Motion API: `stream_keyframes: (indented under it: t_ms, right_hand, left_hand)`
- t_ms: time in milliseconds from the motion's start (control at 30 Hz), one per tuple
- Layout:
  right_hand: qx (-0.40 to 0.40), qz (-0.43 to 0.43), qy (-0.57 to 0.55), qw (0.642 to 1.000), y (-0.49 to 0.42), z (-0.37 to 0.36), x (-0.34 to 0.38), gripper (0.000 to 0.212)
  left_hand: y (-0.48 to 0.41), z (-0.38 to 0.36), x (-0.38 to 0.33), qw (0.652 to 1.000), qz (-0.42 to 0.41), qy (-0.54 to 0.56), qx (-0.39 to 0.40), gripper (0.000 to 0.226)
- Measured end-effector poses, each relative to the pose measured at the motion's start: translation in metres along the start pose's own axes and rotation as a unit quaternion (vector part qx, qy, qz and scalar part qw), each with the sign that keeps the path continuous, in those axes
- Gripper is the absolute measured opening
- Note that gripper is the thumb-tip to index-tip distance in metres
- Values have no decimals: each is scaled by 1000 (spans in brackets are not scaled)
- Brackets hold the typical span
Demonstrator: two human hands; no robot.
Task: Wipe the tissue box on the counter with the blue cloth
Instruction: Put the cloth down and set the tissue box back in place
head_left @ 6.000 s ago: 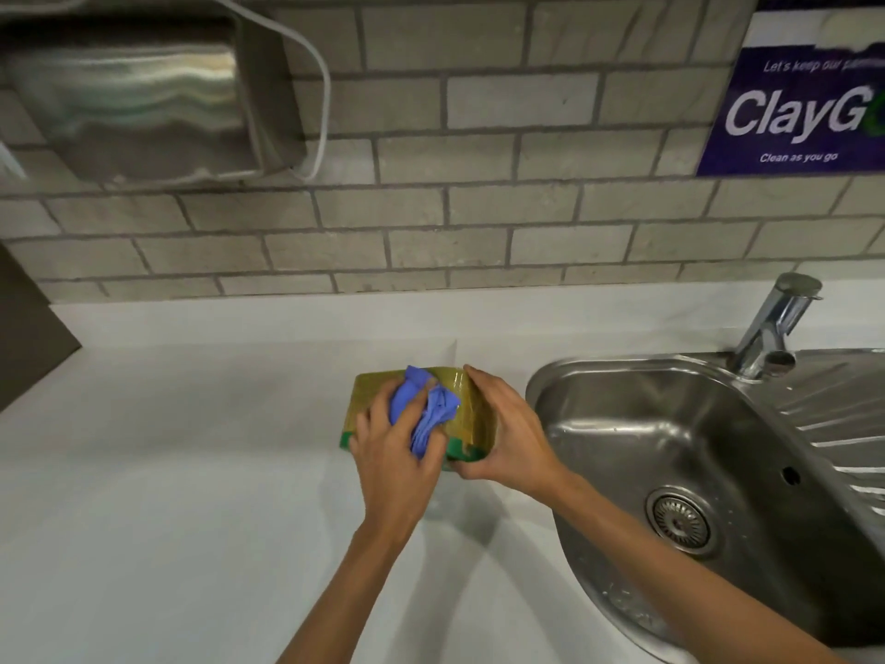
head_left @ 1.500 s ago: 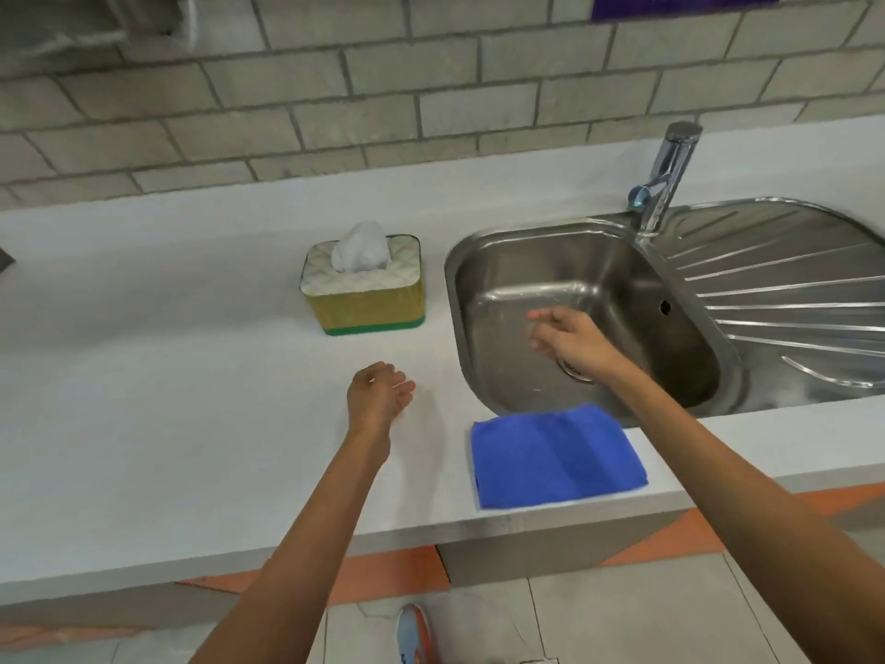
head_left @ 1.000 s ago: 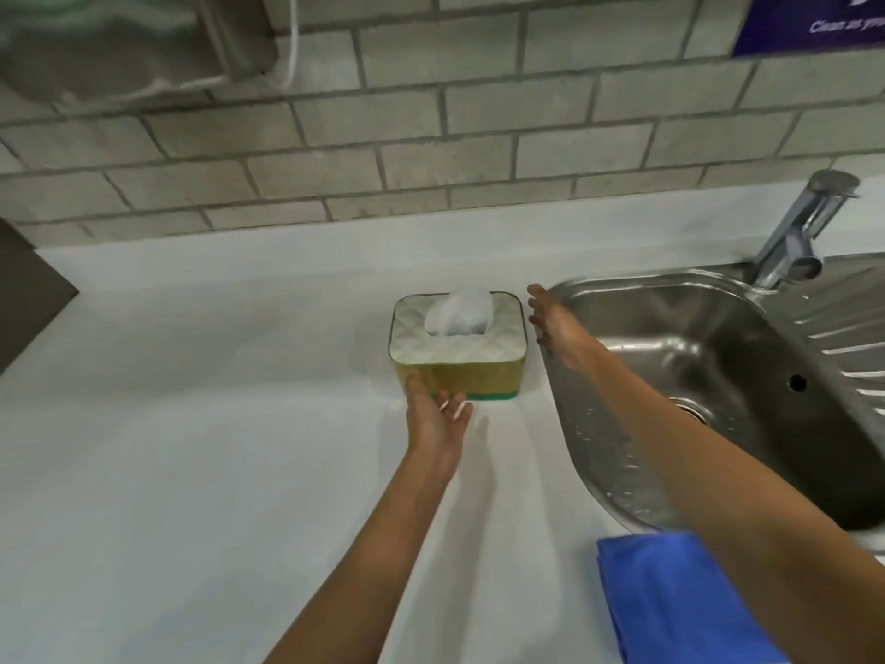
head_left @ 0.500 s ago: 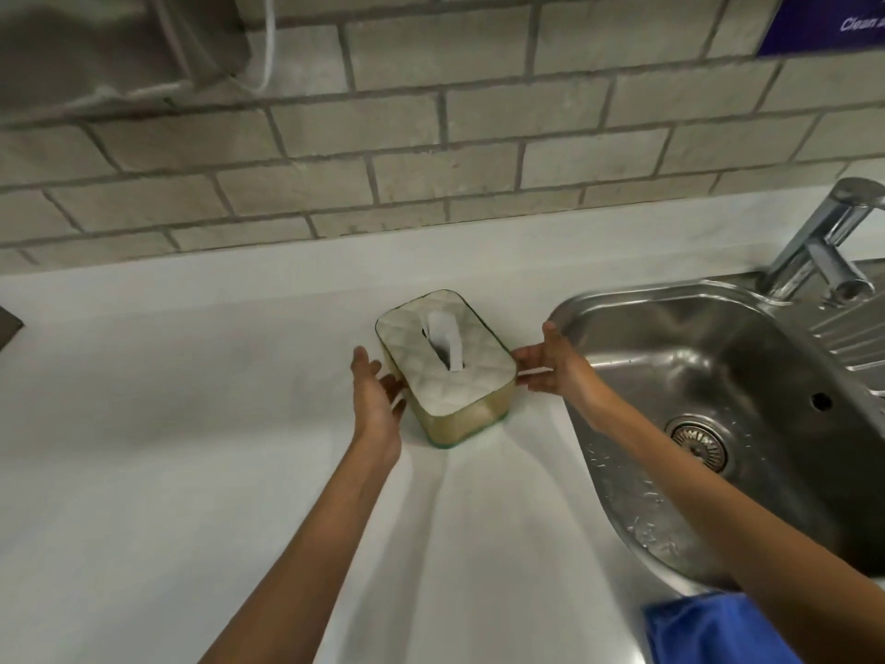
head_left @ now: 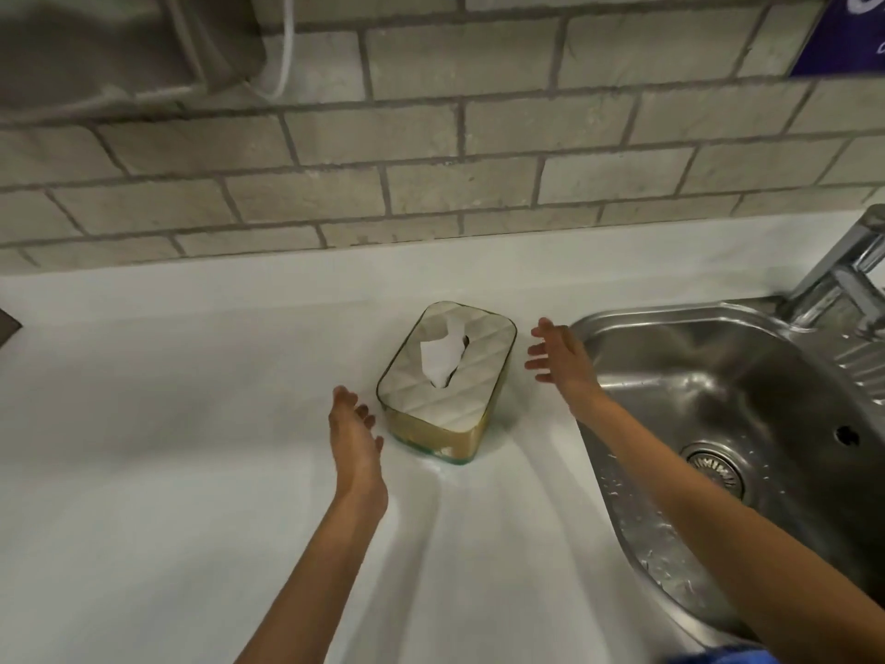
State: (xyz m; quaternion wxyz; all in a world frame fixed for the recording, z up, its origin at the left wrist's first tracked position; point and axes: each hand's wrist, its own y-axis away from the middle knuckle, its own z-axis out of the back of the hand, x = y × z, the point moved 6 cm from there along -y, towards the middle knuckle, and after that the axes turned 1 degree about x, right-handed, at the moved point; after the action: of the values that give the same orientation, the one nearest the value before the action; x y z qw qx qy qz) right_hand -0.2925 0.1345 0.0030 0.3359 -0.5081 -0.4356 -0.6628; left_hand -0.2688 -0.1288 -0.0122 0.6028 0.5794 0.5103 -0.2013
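Observation:
The tissue box (head_left: 445,414), gold-sided with a white quilted lid and a tissue sticking out, stands turned at an angle on the white counter (head_left: 167,448). My left hand (head_left: 357,436) is open just left of its near corner, apart from it. My right hand (head_left: 558,354) is open to the right of the box, fingers spread, not touching it. A sliver of the blue cloth (head_left: 709,656) shows at the bottom right edge, mostly out of frame under my right arm.
A steel sink (head_left: 766,424) with a drain lies right of the box, and its tap (head_left: 843,270) stands at the far right. A brick wall runs behind the counter, with a steel dispenser (head_left: 110,45) at top left and a purple sign (head_left: 843,31) at top right.
Six seconds ago I was wiping the box with the cloth. The cloth was then laid by the sink. Both hands turned the box and have now let go and drawn slightly away.

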Motion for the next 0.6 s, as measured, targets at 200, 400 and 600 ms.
stream_keyframes:
  t_ms: [200,400,600]
  right_hand:
    - [87,-14,35,995,-12,-27,-1,48]
    - [61,-12,-18,998,-10,-27,-8,46]
    - [68,-3,-41,997,-20,-39,-8,49]
  left_hand:
    - [57,-20,45,993,77,25,89,42]
    - [26,-22,19,995,20,-12,98,50]
    - [-26,-37,-18,993,-14,-53,101,53]
